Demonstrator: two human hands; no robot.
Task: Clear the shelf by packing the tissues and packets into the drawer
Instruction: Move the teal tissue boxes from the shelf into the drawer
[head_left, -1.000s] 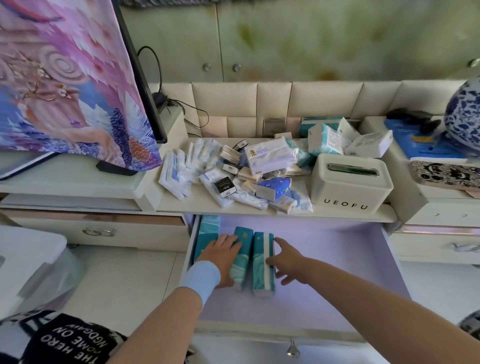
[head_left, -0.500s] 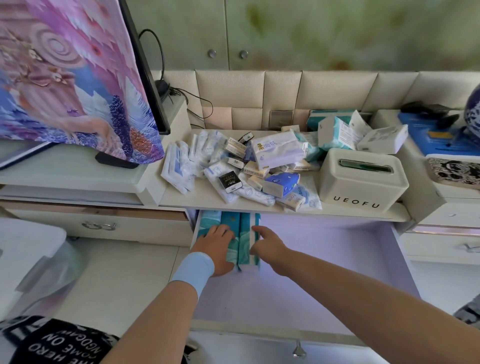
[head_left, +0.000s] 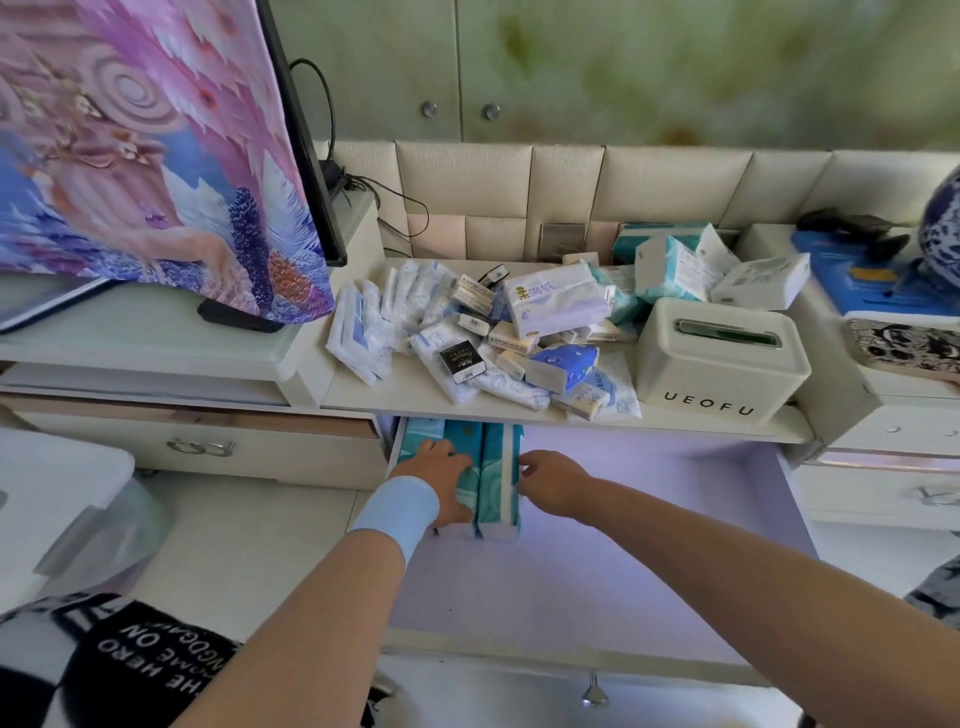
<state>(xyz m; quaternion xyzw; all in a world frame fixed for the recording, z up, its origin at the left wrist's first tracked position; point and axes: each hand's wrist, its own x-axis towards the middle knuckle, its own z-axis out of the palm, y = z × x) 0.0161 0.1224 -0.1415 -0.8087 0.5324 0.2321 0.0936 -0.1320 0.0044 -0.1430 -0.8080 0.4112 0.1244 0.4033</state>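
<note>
The open drawer (head_left: 623, 571) extends beneath both hands. The shelf (head_left: 395, 397) above and beyond them carries loose tissue packs and packets (head_left: 519, 338). Three teal tissue packs (head_left: 491, 467) stand on edge in the drawer's far-left corner. The left hand (head_left: 441, 483) lies flat on them, fingers together; the right hand (head_left: 553, 480) presses fingertips against the rightmost pack's side.

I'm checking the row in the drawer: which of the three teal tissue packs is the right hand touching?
The rightmost teal pack, with the white stripe; the right hand presses its outer side. The left hand covers the other two.
</note>
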